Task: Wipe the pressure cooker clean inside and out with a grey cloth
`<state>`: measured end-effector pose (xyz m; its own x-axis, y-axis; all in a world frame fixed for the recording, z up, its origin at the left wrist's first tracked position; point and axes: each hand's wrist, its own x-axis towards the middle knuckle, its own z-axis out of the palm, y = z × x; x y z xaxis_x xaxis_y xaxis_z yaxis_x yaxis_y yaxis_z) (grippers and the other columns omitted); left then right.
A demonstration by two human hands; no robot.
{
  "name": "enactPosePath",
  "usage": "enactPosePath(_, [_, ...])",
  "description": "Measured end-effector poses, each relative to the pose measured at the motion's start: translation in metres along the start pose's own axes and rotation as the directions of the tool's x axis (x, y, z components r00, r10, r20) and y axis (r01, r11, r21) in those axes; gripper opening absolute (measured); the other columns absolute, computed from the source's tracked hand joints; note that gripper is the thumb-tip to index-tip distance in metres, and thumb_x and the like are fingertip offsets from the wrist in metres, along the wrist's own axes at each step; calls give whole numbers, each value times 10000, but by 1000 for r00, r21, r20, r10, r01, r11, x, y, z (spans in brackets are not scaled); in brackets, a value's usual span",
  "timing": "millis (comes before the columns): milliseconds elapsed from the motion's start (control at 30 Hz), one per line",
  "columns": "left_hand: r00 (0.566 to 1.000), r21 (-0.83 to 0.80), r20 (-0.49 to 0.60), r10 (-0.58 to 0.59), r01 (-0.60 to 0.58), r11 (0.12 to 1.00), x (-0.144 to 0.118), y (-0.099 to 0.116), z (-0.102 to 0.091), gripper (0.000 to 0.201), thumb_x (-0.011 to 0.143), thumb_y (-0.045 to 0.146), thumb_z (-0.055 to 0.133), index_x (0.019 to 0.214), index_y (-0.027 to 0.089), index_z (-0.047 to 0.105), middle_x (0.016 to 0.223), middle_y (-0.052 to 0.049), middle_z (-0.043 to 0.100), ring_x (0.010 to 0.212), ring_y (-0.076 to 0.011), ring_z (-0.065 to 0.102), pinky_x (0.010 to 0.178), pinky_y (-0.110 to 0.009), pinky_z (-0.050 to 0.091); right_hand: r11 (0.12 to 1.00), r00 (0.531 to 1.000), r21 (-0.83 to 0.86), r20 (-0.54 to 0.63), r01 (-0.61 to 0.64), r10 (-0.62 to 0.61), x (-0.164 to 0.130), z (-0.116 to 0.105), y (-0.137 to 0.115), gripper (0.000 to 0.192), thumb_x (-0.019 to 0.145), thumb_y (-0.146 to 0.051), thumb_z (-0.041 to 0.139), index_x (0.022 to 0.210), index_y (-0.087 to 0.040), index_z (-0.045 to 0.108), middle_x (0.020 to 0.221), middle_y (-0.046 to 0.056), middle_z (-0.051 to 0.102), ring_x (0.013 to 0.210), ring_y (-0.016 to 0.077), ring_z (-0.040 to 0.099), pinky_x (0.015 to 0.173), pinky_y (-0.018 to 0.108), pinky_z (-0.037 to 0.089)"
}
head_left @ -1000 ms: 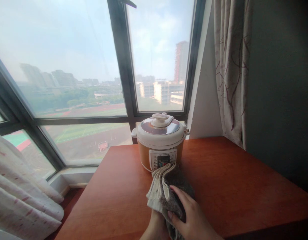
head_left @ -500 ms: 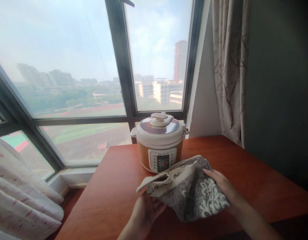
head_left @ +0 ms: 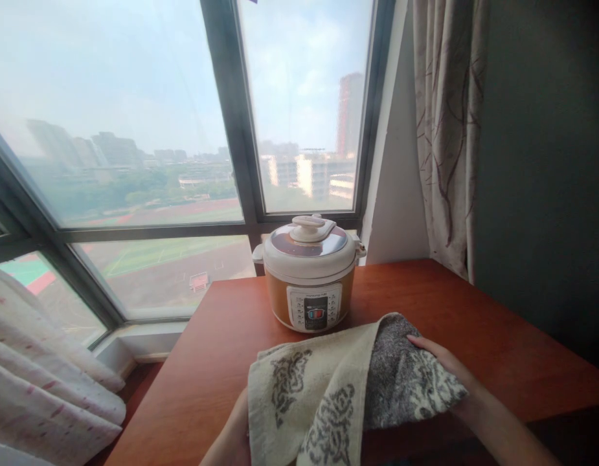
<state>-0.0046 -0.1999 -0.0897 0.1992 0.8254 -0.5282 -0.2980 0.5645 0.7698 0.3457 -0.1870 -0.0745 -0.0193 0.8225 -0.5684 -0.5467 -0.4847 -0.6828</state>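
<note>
A patterned towel (head_left: pixel 323 388), cream on one part and grey on the other, hangs between my two hands over the front of the table. My left hand (head_left: pixel 238 430) is at its left edge, with the fingers mostly hidden behind the cloth. My right hand (head_left: pixel 438 359) grips the grey part at the right, thumb on top and fingers underneath. Just beyond the towel stands a white and gold electric pressure cooker (head_left: pixel 309 275), its lid on and its control panel facing me. A strip of tabletop separates it from the towel.
The reddish-brown wooden table (head_left: pixel 192 382) carries the cooker near its far edge. Large windows (head_left: pixel 148 116) rise behind it. Curtains hang at the left (head_left: pixel 51 369) and right (head_left: pixel 447 129), with a dark wall on the right.
The towel has opened out, and its cream side now drapes down at the left. My hands have moved apart, the left one lower and leftward, the right one slightly right. The cooker stays put.
</note>
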Motion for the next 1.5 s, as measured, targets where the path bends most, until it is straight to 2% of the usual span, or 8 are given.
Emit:
enactPosePath(167, [890, 294, -174, 420, -361, 885, 3, 5, -17, 481, 814, 444, 601, 1171, 125, 650, 1191, -180, 706, 1136, -359, 661, 945, -494, 538, 993, 990, -71, -103, 90, -97, 22, -28, 15, 104, 744, -242, 758, 784, -153, 725, 758, 87, 778, 709, 247, 752, 684, 308, 590])
enactPosePath(267, [518, 807, 139, 844, -553, 207, -6, -9, -21, 506, 886, 412, 587, 1336, 181, 567, 1387, -165, 594, 1272, -320, 569, 1062, -491, 463, 982, 980, -135, -135, 131, -149, 24, -40, 16, 104, 726, -236, 764, 777, -163, 710, 766, 81, 777, 712, 242, 751, 653, 292, 575])
enactPosePath(367, [293, 625, 770, 567, -528, -575, -12, -32, -13, 501, 897, 324, 641, 1384, 256, 543, 1412, -97, 590, 1283, -263, 545, 1090, -409, 434, 973, 979, -167, -101, 157, -176, 21, -42, 13, 123, 722, -243, 771, 793, -170, 702, 802, 79, 783, 736, 239, 751, 672, 289, 571])
enactPosePath(433, [240, 442, 897, 371, -495, -748, -10, -45, -5, 442, 902, 240, 644, 1338, 276, 578, 1370, -53, 629, 1238, -231, 566, 1065, -356, 439, 974, 982, -173, -85, 149, -166, 18, -40, 12, 146, 714, -249, 773, 817, -174, 703, 816, 77, 786, 752, 245, 753, 690, 299, 575])
enactPosePath(533, [306, 470, 882, 357, -605, -643, -7, -51, 2, 367, 914, 243, 633, 1278, 290, 622, 1305, -44, 674, 1184, -234, 600, 1005, -327, 468, 967, 984, -206, -63, 153, -169, 13, -38, 11, 222, 687, -245, 786, 885, -179, 710, 846, 68, 791, 798, 260, 757, 721, 313, 580])
enactPosePath(800, [758, 733, 217, 615, -543, 410, -8, -14, -2, 430, 947, 523, 479, 711, 205, 647, 699, -62, 633, 685, -221, 587, 638, -290, 439, 930, 978, -307, 23, 202, -205, 9, -40, 11, 374, 633, -207, 835, 984, -177, 709, 890, 50, 794, 844, 279, 755, 749, 329, 574])
enactPosePath(1133, [797, 994, 58, 601, 10, -109, 12, 18, -15, 298, 979, 314, 340, 934, 198, 611, 1018, -118, 672, 914, -279, 660, 736, -347, 428, 841, 942, -448, 11, 303, -334, 19, -44, 16, 512, 592, -338, 878, 1019, -103, 721, 924, 106, 782, 888, 297, 734, 835, 360, 546])
enactPosePath(1500, [863, 829, 4, 505, -285, 481, 26, 4, -12, 685, 746, 343, 665, 1380, 142, 501, 936, -69, 682, 805, -240, 652, 758, -327, 482, 841, 944, -434, 86, 322, -317, -22, 2, -14, 394, 711, -405, 822, 994, -149, 724, 905, 84, 778, 825, 269, 732, 753, 333, 558])
